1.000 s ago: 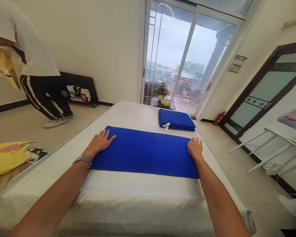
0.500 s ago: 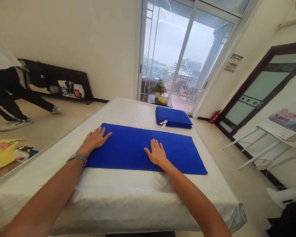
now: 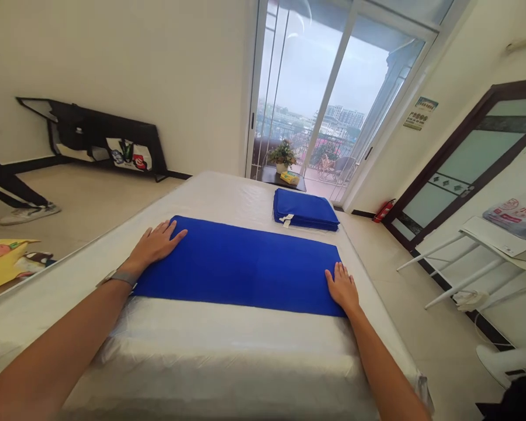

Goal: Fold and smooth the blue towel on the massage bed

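A long blue cloth (image 3: 241, 266) lies flat across a plastic-covered mattress (image 3: 228, 339), its near edge towards me. My left hand (image 3: 155, 244) rests open on the cloth's left end, thumb spread over the far left corner. At the opposite end my right hand (image 3: 342, 287) lies flat and open, with its fingers along the right edge. Beyond the cloth sits a folded blue stack (image 3: 307, 207) of the same colour, with white tags at its left front corner.
A person's leg (image 3: 21, 196) shows at the far left, near a black frame (image 3: 109, 140) against the wall. A yellow cloth item (image 3: 4, 263) lies by the left side. White chairs (image 3: 486, 251) stand on the right. Glass sliding doors (image 3: 311, 88) are ahead.
My right hand has slid rightwards from the cloth's middle to its right end. My left hand stays on the left end. The person at left has moved further out of view.
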`<action>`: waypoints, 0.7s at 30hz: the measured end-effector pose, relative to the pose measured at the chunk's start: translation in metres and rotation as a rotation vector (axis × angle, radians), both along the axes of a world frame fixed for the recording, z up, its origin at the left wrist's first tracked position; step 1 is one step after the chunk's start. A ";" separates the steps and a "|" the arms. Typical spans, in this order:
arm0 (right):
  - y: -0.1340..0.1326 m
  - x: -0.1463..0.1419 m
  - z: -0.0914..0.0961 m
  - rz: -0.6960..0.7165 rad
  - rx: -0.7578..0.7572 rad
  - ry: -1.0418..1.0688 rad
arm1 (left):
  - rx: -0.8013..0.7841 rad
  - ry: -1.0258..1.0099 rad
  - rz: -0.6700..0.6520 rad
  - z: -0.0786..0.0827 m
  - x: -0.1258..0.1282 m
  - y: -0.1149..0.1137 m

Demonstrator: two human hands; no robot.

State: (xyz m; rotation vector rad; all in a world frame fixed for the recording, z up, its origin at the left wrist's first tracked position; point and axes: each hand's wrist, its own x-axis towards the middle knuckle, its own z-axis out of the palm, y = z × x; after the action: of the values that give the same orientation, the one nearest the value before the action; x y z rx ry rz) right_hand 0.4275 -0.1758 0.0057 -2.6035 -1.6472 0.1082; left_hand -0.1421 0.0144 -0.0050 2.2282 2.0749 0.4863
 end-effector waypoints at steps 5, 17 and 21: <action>0.002 -0.004 -0.001 -0.001 0.014 0.016 | 0.195 -0.017 0.037 0.011 0.001 -0.008; -0.001 -0.007 0.002 -0.016 0.030 0.049 | -0.072 -0.063 -0.685 0.031 0.171 -0.109; -0.003 -0.007 0.002 0.006 0.060 0.047 | -0.082 0.078 -0.725 0.015 0.184 -0.130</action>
State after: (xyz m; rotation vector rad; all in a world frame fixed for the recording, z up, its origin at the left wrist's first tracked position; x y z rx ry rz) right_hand 0.4201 -0.1789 0.0080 -2.5328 -1.6177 0.1173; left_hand 0.0422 -0.1161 0.0102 2.7341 1.1300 0.2459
